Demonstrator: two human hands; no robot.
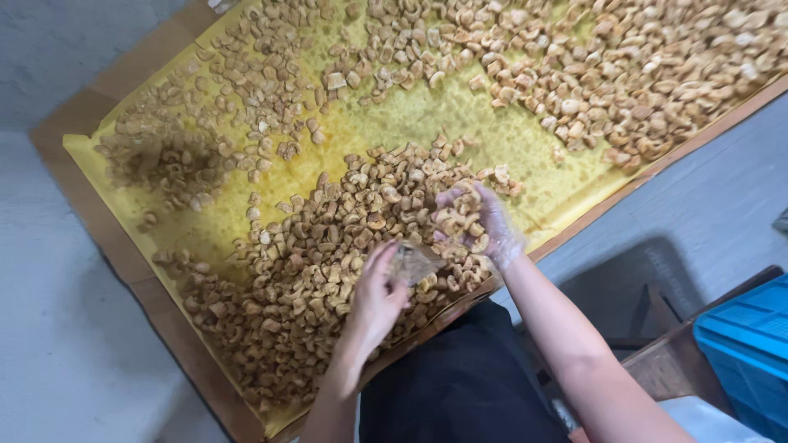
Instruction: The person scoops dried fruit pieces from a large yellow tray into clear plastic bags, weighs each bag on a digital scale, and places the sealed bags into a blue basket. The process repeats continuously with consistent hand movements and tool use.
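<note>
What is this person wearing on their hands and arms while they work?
The right hand wears a thin, clear, crinkly plastic glove that ends near the wrist. The left hand is bare. Both forearms are uncovered, with no sleeves, watch or jewellery visible.

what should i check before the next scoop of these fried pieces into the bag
1. Left hand grips the small clear bag: ok.
2. Bag mouth open toward the right hand: cannot tell, the bag is blurred.
3. Right hand gloved and holding a handful of fried pieces: ok.
4. Handful right over the bag: not ok, it sits above and to the side.
5. Pieces stay on the yellow paper, none past the cardboard edge: ok.
</note>
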